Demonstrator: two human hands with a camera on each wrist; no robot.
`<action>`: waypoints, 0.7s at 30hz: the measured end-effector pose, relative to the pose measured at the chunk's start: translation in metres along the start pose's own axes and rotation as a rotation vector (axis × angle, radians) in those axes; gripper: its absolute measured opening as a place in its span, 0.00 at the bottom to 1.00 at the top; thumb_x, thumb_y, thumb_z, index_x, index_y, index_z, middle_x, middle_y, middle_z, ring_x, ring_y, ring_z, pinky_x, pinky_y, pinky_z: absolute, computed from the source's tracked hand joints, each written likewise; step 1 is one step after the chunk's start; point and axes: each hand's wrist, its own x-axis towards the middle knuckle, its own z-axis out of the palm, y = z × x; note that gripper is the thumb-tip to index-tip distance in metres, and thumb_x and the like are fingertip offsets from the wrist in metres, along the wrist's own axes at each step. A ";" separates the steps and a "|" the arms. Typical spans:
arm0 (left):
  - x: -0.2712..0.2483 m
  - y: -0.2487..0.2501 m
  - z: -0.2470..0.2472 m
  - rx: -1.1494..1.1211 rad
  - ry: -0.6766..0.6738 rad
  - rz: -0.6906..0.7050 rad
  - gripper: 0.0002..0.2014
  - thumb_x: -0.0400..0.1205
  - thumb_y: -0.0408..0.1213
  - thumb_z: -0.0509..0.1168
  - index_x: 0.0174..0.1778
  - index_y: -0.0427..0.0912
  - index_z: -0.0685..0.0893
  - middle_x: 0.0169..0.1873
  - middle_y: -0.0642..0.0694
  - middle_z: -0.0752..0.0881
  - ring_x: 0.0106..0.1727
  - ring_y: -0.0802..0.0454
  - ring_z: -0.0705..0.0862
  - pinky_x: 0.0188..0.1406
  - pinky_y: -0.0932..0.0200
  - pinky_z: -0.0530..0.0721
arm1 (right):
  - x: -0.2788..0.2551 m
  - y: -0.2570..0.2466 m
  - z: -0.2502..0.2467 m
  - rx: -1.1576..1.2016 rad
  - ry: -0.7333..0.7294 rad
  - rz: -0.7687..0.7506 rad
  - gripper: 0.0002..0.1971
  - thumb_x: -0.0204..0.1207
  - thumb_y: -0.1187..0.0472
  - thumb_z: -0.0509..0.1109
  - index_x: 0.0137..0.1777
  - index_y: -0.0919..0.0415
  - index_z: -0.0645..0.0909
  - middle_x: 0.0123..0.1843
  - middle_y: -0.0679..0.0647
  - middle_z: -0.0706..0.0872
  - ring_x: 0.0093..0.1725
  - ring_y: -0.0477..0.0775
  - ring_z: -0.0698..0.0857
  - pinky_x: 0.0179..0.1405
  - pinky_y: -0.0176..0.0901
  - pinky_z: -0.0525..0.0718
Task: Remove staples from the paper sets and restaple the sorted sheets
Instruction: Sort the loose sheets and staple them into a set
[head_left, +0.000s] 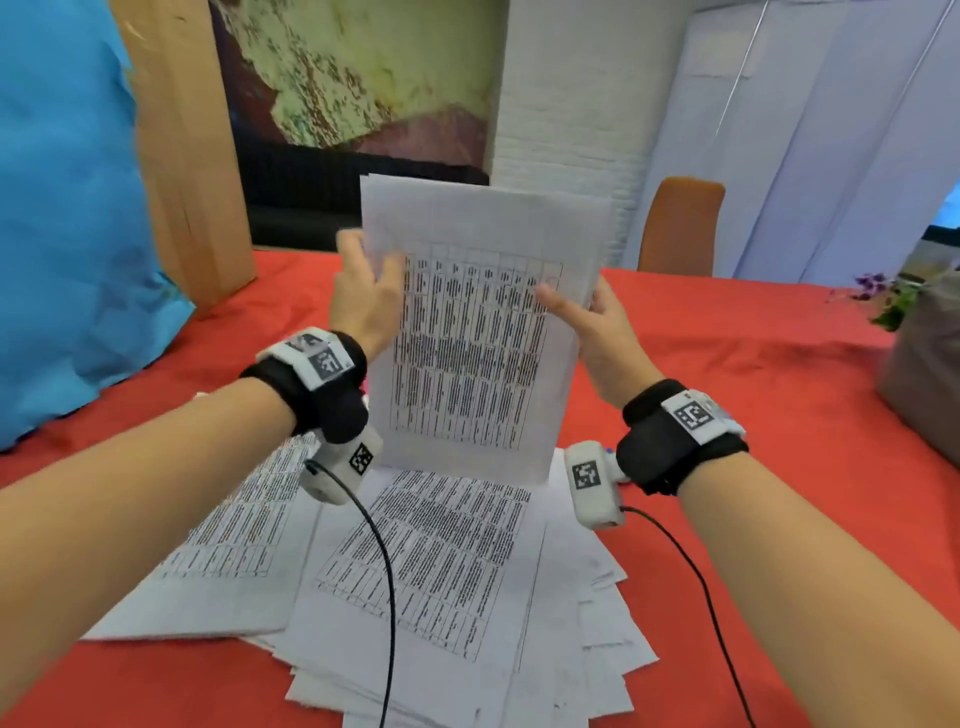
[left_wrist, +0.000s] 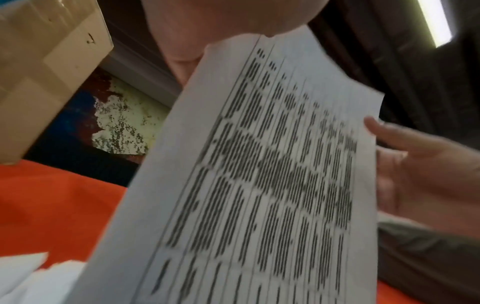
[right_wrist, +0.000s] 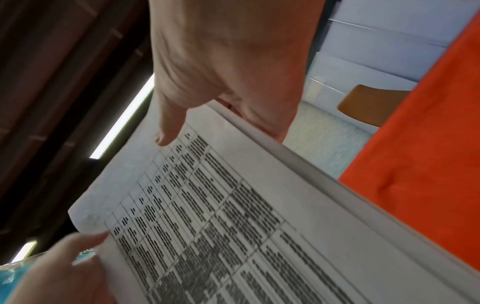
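Observation:
A stack of printed sheets (head_left: 478, 338) stands upright, its bottom edge on the loose sheets (head_left: 441, 571) spread over the red tablecloth (head_left: 779, 374). My left hand (head_left: 366, 288) holds the stack's left edge, thumb in front and fingers behind. My right hand (head_left: 576, 312) grips the right edge, its thumb pressed on the printed face. In the left wrist view the stack (left_wrist: 259, 185) runs from my palm (left_wrist: 207, 26) towards the right hand (left_wrist: 415, 168). The right wrist view shows several sheet edges of the stack (right_wrist: 233, 226) under my thumb (right_wrist: 168, 127). No stapler or staple shows.
More printed sheets (head_left: 223, 540) lie at the front left. A cardboard box (head_left: 187, 156) and a blue bag (head_left: 62, 208) stand at the table's left. An orange chair (head_left: 680, 228) is behind the table, and a grey pot with a plant (head_left: 919, 353) stands at the right edge.

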 end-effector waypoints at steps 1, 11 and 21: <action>-0.005 -0.005 0.003 0.070 -0.018 -0.031 0.17 0.80 0.47 0.52 0.60 0.40 0.69 0.48 0.42 0.83 0.51 0.39 0.83 0.55 0.44 0.81 | 0.000 0.003 0.002 0.005 0.016 0.017 0.25 0.75 0.61 0.75 0.71 0.63 0.75 0.65 0.57 0.86 0.65 0.55 0.85 0.67 0.53 0.81; 0.009 0.027 0.020 0.018 0.169 0.011 0.15 0.84 0.41 0.50 0.63 0.37 0.69 0.44 0.38 0.83 0.45 0.37 0.82 0.40 0.52 0.73 | 0.027 -0.032 0.010 -0.019 0.111 -0.041 0.10 0.77 0.60 0.72 0.58 0.57 0.82 0.52 0.49 0.88 0.48 0.42 0.87 0.49 0.33 0.85; 0.000 0.022 0.035 -0.024 0.181 -0.043 0.16 0.79 0.42 0.50 0.61 0.44 0.72 0.36 0.45 0.82 0.41 0.35 0.83 0.37 0.50 0.75 | 0.024 -0.011 0.018 0.063 0.196 0.018 0.15 0.74 0.63 0.75 0.60 0.62 0.81 0.54 0.56 0.89 0.49 0.48 0.87 0.55 0.44 0.83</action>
